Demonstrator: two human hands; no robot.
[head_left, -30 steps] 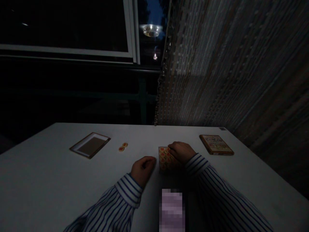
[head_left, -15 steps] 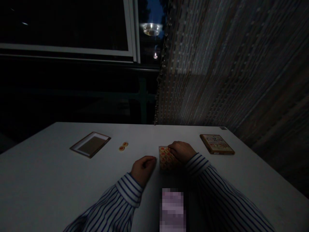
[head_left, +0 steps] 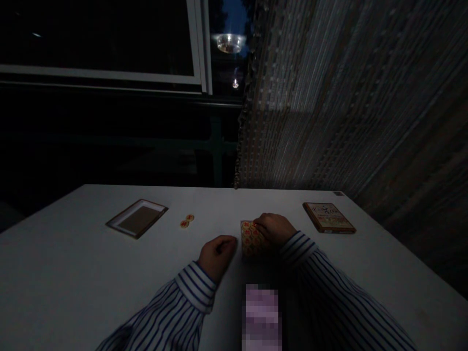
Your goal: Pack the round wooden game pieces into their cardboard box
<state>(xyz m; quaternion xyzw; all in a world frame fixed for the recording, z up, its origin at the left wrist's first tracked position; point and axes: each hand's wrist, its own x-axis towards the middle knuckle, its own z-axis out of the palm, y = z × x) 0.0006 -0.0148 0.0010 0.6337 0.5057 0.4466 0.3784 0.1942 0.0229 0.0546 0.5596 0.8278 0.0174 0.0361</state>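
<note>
Basically nothing has been moved in the last sec: both hands are kept where they were, and only a slight shift of the R fingers over the block's far edge is seen, so the handling of the block is judged to be paused or at a fine-adjust stage. The block of round pieces point(head_left: 250, 239) is found near-centre on the table point(head_left: 73, 273), flat, with yellowish discs w/ red marks packed in a grid; detail is lost in the dim light. The right hand point(head_left: 275, 228) is laid over its right part; whether it is gripped or just pressed can't be told. The left hand point(head_left: 216, 254) is curled closed, rested just left of the block, apparently not touching it. Two loose pieces point(head_left: 186, 221) are left further left.
</note>
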